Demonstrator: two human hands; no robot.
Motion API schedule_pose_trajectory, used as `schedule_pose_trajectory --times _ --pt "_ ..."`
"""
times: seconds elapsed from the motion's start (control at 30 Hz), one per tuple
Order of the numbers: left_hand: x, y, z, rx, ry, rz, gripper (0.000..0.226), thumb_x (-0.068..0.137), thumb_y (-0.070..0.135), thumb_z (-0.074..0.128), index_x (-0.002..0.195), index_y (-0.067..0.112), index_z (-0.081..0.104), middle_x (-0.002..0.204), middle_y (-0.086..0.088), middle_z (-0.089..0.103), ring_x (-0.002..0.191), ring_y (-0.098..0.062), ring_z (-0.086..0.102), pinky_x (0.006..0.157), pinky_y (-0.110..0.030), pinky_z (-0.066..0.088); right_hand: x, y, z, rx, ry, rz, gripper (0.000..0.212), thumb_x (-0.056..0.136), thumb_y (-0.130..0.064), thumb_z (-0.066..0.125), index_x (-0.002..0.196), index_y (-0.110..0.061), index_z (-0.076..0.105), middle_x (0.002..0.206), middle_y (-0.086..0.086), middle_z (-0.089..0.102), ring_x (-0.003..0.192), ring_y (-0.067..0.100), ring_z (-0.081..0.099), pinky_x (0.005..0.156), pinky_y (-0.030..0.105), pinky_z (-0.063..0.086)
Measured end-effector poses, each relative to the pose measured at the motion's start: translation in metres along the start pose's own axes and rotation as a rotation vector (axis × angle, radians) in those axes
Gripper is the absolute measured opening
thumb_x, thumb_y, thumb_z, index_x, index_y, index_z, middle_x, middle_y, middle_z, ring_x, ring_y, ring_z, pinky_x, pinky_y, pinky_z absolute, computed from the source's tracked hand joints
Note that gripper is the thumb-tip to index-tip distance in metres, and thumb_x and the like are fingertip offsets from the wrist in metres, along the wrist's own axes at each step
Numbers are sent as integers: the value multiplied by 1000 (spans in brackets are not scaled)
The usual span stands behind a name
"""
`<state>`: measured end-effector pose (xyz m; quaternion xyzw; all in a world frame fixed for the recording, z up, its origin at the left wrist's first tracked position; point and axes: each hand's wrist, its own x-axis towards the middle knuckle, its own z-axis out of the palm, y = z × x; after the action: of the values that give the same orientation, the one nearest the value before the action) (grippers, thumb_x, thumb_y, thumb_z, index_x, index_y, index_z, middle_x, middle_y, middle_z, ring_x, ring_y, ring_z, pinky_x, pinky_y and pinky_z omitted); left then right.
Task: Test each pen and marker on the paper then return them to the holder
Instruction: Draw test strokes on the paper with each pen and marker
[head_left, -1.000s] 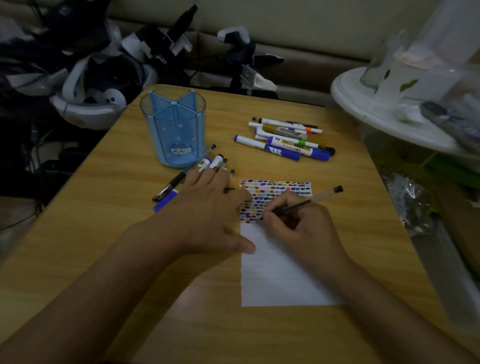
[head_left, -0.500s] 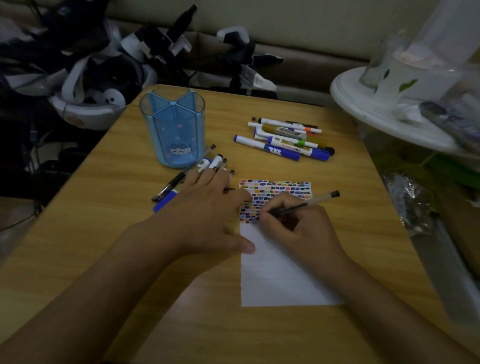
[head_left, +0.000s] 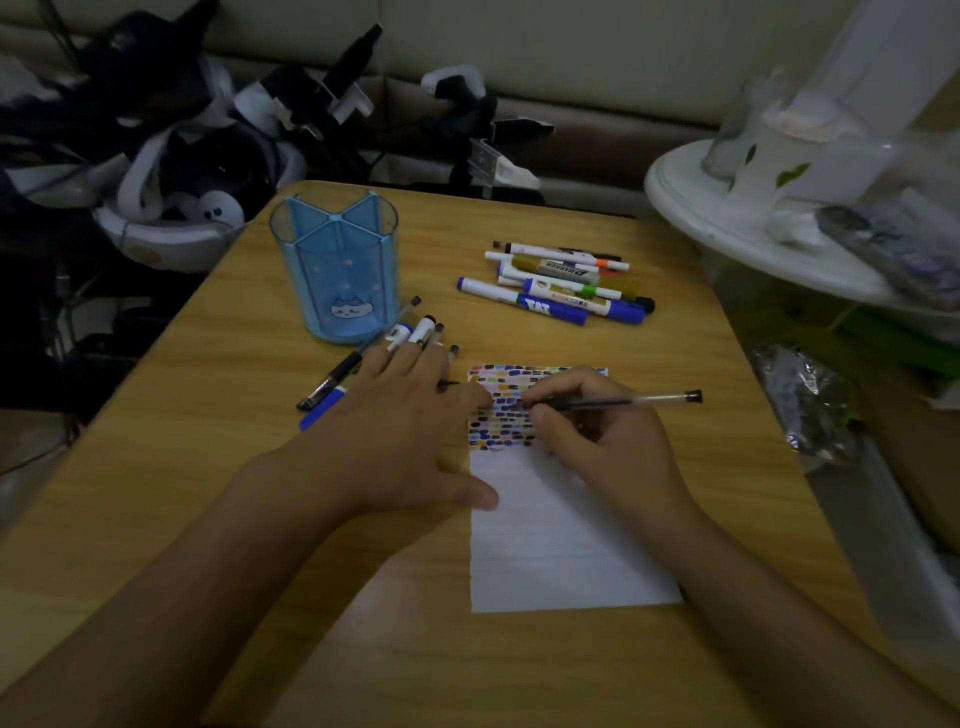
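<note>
Your right hand (head_left: 602, 447) pinches a slim black gel pen with a clear barrel and black end cap (head_left: 623, 401), fingers curled round its front part, the tip down among the coloured dashes at the top of the white lined sheet of paper (head_left: 561, 551). The pen lies almost level, its capped end pointing to your right. The upper part of that sheet is filled with rows of small multicoloured test strokes (head_left: 506, 415); the lower part is blank. Your left hand (head_left: 405, 441) lies flat with fingers straight, resting on the wooden tabletop (head_left: 218, 415) and on the left edge of the paper, thumb touching the sheet's edge lower down. Under and beyond its fingertips lies a loose group of pens and markers (head_left: 337, 384), among them a black pen and a blue-capped one, their ends poking out just beside the holder's base. The translucent blue cylindrical pen holder with inner dividers and a small cat face (head_left: 337, 270) stands upright at the far left of the table, no pens visible in it. Well apart to its right, beyond the paper, a pile of whiteboard markers with blue, orange, green and black caps (head_left: 561, 286) lies on the tabletop. A round white tray (head_left: 727, 228) overhangs the table's right side.
</note>
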<state>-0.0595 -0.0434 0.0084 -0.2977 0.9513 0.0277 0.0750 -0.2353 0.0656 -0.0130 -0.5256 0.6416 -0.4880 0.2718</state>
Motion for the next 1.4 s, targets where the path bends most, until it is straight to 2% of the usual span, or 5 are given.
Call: schedule_pose_trajectory --times 0.2,0.37,0.63,0.97,1.4 --pt "-5 2 -3 -57 4 -13 91 72 87 44 149 46 17 145 2 29 138 -21 20 114 -43 16 -1 -14 -17 153 92 104 9 96 -11 62 100 -17 67 79 2 74 68 11 71 58 19 54" --pt "-9 9 -9 -384 377 -57 32 101 28 41 132 26 43 114 7 47 110 -14 42 93 -34 30 -11 -24 -26 285 101 162 8 94 -8 64 98 -12 69 85 6 75 76 16 74 62 21 57" --pt "-13 9 -8 -364 535 40 44 97 2 47 140 11 52 102 2 42 85 0 32 79 -3 32 -14 -30 -29 366 86 155 5 96 -7 62 97 -9 66 79 6 75 78 21 74 67 33 58" --pt "-7 14 -15 -656 593 65 21 83 20 73 101 30 71 86 16 61 82 -2 58 69 -7 40 -3 -31 -27 450 34 195 6 96 -6 61 97 -5 67 85 14 75 81 22 74 67 30 60" --pt "-3 21 -12 -654 602 132 24 79 15 77 98 27 70 86 21 58 84 -4 58 69 -7 40 -2 -28 -20 426 -42 136 2 95 -5 63 94 -6 65 81 11 74 79 22 72 65 32 56"
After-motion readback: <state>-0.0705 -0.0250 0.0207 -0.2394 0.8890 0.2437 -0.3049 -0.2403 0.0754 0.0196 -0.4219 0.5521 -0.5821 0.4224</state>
